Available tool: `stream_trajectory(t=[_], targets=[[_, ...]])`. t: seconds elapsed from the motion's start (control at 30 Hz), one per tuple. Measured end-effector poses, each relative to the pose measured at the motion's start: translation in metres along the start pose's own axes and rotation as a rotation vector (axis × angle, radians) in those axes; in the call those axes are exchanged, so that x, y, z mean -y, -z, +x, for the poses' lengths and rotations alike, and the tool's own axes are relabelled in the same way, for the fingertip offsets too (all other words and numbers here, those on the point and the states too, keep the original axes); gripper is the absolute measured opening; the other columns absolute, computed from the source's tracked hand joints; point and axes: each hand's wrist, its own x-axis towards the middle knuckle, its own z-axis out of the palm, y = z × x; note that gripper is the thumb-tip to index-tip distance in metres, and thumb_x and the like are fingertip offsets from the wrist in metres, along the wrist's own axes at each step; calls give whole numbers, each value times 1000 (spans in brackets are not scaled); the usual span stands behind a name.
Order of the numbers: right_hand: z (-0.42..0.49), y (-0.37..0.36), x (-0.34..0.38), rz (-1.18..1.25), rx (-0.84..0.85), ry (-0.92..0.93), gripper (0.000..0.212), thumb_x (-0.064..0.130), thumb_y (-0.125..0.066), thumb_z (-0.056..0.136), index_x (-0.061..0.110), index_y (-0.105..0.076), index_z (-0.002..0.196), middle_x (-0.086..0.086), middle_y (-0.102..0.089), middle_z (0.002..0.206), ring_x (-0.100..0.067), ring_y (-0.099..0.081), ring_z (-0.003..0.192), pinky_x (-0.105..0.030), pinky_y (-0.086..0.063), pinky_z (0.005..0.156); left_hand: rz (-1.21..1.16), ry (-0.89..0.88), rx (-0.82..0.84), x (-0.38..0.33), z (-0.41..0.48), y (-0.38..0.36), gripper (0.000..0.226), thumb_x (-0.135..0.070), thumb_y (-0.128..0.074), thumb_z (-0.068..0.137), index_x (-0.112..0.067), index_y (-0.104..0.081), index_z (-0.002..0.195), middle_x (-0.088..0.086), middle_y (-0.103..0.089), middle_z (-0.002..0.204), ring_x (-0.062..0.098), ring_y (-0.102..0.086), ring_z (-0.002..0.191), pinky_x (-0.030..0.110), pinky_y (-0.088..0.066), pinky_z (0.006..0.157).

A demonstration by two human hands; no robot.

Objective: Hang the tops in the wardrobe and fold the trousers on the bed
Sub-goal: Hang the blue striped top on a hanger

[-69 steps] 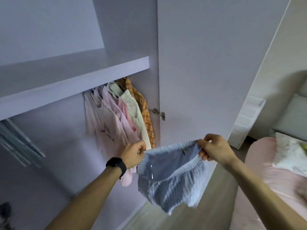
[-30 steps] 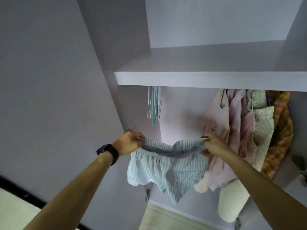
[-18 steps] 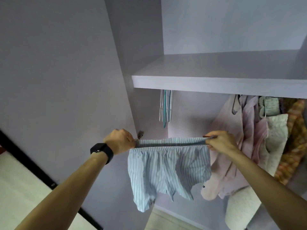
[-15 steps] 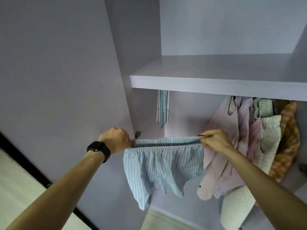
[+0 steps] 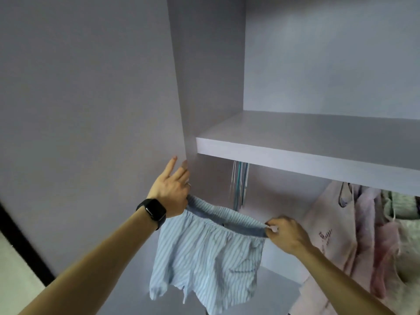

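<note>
below the shelf [image 5: 295, 156], fingers of the right hand [image 5: 288, 235] pinch the striped shorts [image 5: 209, 258] at the waistband; left hand [image 5: 170, 192] fingers straight, waistband end behind its palm

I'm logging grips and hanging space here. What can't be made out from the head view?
All in the head view:
- left hand: its own back hides whether the thumb holds the waistband of the striped shorts.
- hanging rail: hidden behind the front edge of the shelf.
- hung tops: cut off by the right edge, and the chest print is blurred.
</note>
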Motion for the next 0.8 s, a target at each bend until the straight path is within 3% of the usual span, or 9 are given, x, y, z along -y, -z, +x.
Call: stream_trajectory(t=[0.1,0.17,0.23,0.37,0.5,0.6,0.67,0.73,0.8], targets=[[25,-15,8,168,105,69,45,42,-69,88,29,-63,130,5,-54,141,-20,-50,129,-28,-42,105,-11,97,14,3,3,-11,49,-36,-44,93,-15,-60,135,13,-18,165,35,6,153,60,31,108],[46,-24,15,183,40,94,48,45,-65,91,27,-57,135,4,-50,145,-22,-46,132,-30,-40,105,-74,162,-92,2,2,-21,45,-34,-51,82,-14,-74,115,14,-41,155,36,-22,150,60,8,120],[67,-34,25,224,-77,66,49,45,-60,94,24,-53,138,1,-50,145,-25,-46,131,-34,-43,102,-143,165,-207,0,3,-34,51,-36,-47,74,-12,-78,107,15,-53,145,36,-40,142,58,-12,119],[109,-43,41,474,-156,-119,48,42,-53,99,16,-47,139,-9,-54,140,-31,-53,123,-38,-46,98,-146,152,-318,1,8,-54,58,-40,-44,77,-12,-74,117,16,-49,149,33,-40,143,55,-19,119],[146,-60,50,581,-174,-225,47,48,-50,100,14,-55,132,-8,-62,133,-34,-59,118,-33,-44,92,-50,127,-391,0,8,-72,59,-44,-44,79,-13,-73,120,19,-47,149,34,-40,142,56,-26,115],[158,-71,48,577,-165,-281,28,34,-55,96,11,-68,106,-12,-70,109,-34,-63,94,-32,-49,81,17,146,-345,1,9,-73,66,-52,-34,82,-19,-67,129,16,-38,155,32,-30,148,54,-20,120],[163,-78,45,571,-175,-282,17,22,-60,89,10,-72,90,-11,-71,94,-32,-62,82,-32,-52,77,62,176,-261,2,10,-73,76,-59,-17,84,-28,-51,145,12,-16,164,28,-7,154,52,0,124],[164,-86,45,607,-189,-262,18,28,-64,91,12,-70,85,-9,-71,94,-32,-63,85,-32,-52,78,98,197,-238,0,11,-78,80,-63,-6,84,-33,-37,152,9,-1,166,26,7,154,50,13,121],[164,-95,47,711,-169,-248,27,39,-62,95,15,-68,83,-9,-72,97,-33,-67,93,-33,-50,76,108,201,-256,-1,11,-83,79,-65,-7,85,-34,-34,153,8,1,167,25,9,154,49,16,120]])
